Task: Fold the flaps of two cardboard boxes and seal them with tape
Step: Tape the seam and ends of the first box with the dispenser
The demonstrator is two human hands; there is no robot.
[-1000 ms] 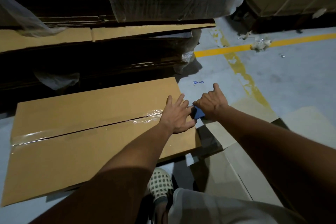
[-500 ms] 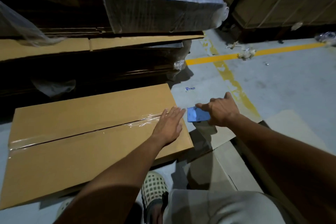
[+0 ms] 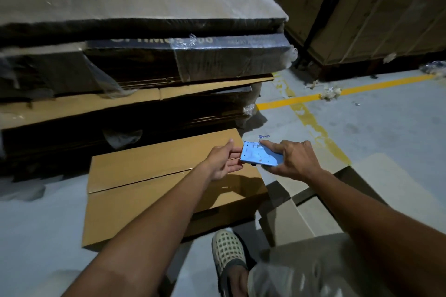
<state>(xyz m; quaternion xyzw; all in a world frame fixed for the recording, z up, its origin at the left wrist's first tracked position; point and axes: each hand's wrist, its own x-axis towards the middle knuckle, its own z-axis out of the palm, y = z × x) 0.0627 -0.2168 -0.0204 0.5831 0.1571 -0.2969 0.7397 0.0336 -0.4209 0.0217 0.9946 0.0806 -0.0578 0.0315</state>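
A flat brown cardboard box (image 3: 149, 190) lies on the grey floor, its two top flaps meeting at a seam that runs left to right. Above the box's right end, my right hand (image 3: 294, 161) holds a blue tape dispenser (image 3: 259, 155) with its flat face up. My left hand (image 3: 222, 164) pinches the dispenser's left edge between thumb and fingers. Both hands are off the box. To the right lies a second, paler box (image 3: 289, 219) with its flaps spread on the floor, partly hidden by my right arm.
A tall stack of plastic-wrapped flattened cartons (image 3: 144, 60) stands right behind the box. More cartons (image 3: 362, 19) are at the back right. A yellow floor line (image 3: 362, 85) has scraps of debris (image 3: 330, 93) on it. My foot in a perforated shoe (image 3: 228, 251) is by the box's near edge.
My left hand lifted off the box's seam and took the dispenser's left edge. My right hand raised the dispenser off the box's end. The view tilted upward.
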